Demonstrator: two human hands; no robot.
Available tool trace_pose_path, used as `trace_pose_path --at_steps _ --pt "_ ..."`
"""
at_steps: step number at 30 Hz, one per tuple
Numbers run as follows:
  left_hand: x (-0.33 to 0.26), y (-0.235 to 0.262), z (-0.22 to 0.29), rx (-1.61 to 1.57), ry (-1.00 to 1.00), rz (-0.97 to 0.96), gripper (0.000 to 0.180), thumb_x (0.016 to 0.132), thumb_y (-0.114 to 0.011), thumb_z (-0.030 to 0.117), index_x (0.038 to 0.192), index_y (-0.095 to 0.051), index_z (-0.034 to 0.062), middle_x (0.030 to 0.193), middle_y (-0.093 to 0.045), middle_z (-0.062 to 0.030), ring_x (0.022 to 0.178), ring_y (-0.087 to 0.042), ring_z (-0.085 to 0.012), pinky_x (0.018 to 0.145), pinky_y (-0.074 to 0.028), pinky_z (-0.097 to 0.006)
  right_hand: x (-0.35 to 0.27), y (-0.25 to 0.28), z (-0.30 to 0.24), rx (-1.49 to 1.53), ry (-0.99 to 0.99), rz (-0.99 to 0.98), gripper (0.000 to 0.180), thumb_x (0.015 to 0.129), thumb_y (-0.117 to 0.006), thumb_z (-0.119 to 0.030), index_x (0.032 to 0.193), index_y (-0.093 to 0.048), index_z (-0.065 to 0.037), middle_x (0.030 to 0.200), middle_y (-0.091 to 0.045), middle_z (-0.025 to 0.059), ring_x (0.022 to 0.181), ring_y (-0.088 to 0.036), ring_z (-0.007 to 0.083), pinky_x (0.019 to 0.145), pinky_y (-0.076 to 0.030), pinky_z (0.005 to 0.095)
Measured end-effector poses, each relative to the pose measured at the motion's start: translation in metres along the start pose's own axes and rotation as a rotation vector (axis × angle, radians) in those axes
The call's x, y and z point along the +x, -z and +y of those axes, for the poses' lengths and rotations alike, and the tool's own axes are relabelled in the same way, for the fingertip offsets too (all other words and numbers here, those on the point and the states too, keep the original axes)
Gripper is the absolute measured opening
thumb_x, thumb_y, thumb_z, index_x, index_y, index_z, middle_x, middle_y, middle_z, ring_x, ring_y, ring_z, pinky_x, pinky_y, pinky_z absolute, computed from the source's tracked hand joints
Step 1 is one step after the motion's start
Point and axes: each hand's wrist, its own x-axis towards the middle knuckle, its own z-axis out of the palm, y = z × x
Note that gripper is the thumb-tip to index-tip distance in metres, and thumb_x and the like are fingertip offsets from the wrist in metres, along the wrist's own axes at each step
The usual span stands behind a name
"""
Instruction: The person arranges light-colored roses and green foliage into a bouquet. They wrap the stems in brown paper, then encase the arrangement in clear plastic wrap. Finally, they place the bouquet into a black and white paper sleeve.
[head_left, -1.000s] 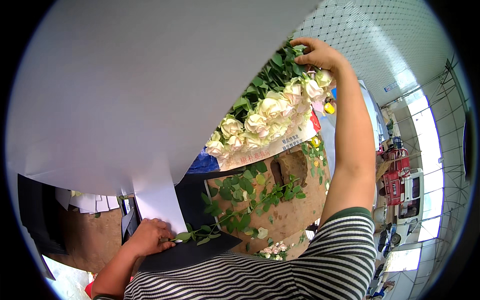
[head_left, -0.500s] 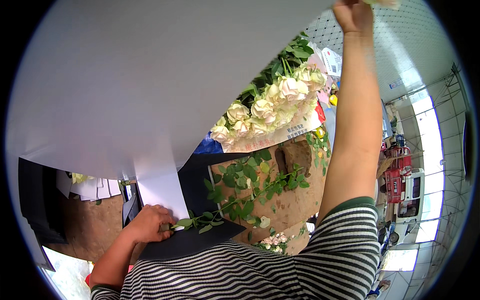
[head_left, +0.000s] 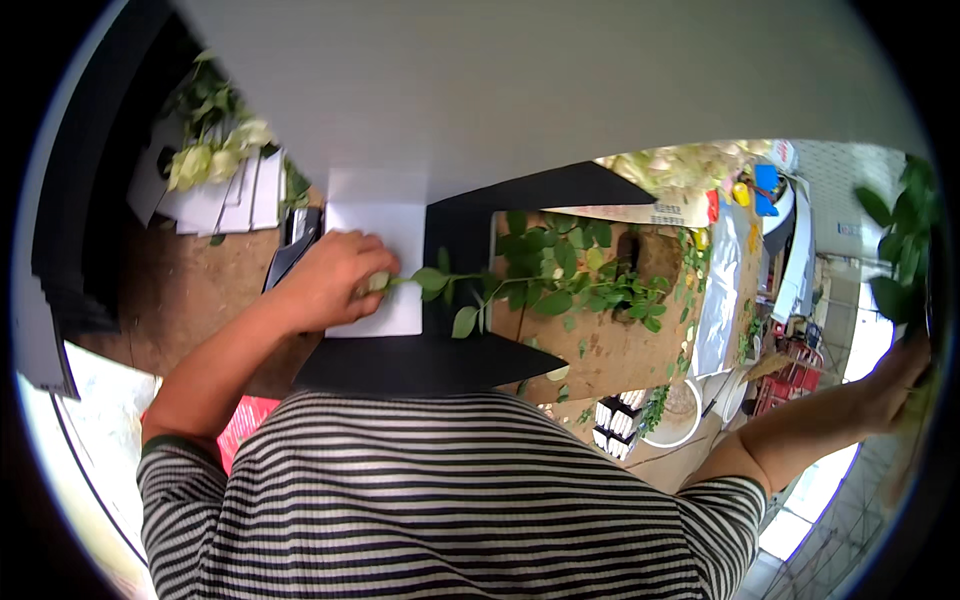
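Observation:
My left hand lies on a small white sheet and is closed around the pale bud end of a leafy rose stem. The stem stretches right across black paper. My right hand is flung far out to the right and grips green leafy stems that rise above it. A large white sheet fills the top of the view.
Pale roses lie on white cards at the upper left of the wooden table. Loose leafy cuttings cover the table's right part, with a wrapped bunch of cream roses behind. A white bucket stands on the floor.
My right arm has swung from high overhead down and out to the right, now with leafy stems in the hand. The left hand stays on the stem; the view has tilted down.

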Motion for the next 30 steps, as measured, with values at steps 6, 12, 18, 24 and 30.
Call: trace_pose_path --at_steps 6,12,18,24,30 --pt "-0.007 -0.010 -0.024 -0.132 0.114 0.129 0.027 0.074 -0.068 0.005 0.100 -0.062 0.0034 0.102 -0.060 -0.0094 0.092 -0.058 -0.0291 0.082 -0.045 -0.038 -0.087 -0.174 -0.121 0.860 -0.400 -0.987 0.029 0.078 -0.061 0.000 0.107 -0.062 -0.001 0.077 -0.058 0.0133 0.069 -0.058 0.0314 0.059 -0.045 0.0376" --pt "-0.018 0.005 -0.006 -0.127 0.173 0.296 0.015 0.083 -0.064 0.012 0.094 -0.065 0.0028 0.093 -0.058 -0.0083 0.090 -0.055 -0.0240 0.079 -0.045 -0.033 -0.163 -0.260 -0.167 1.213 -0.446 -1.047 0.033 0.083 -0.060 -0.006 0.116 -0.061 -0.011 0.087 -0.063 0.0136 0.076 -0.061 0.0314 0.068 -0.049 0.0371" --pt "-0.038 -0.004 0.012 -0.182 0.200 -0.071 0.028 0.077 -0.073 0.027 0.096 -0.069 0.0066 0.088 -0.057 -0.0047 0.091 -0.053 -0.0239 0.078 -0.044 -0.035 -0.175 -0.267 -0.170 1.168 -0.360 -1.167 0.032 0.083 -0.061 -0.009 0.115 -0.060 -0.014 0.083 -0.061 0.0111 0.076 -0.060 0.0305 0.066 -0.049 0.0381" --pt "-0.043 -0.003 0.013 -0.258 0.323 -0.147 0.028 0.075 -0.074 0.018 0.100 -0.068 0.0063 0.090 -0.056 -0.0067 0.086 -0.057 -0.0234 0.071 -0.049 -0.033 -0.142 -0.267 -0.159 0.867 -0.258 -0.897 0.023 0.080 -0.064 -0.014 0.103 -0.061 -0.011 0.082 -0.058 0.0067 0.075 -0.057 0.0269 0.064 -0.048 0.0380" --pt "-0.050 -0.003 0.015 -0.303 0.452 -0.124 0.030 0.075 -0.074 0.014 0.104 -0.068 0.0071 0.088 -0.058 -0.0072 0.078 -0.059 -0.0205 0.068 -0.049 -0.031 -0.162 -0.308 -0.175 0.771 -0.368 -0.704 0.014 0.079 -0.065 -0.013 0.091 -0.063 -0.007 0.082 -0.059 0.0058 0.080 -0.056 0.0262 0.068 -0.047 0.0370"
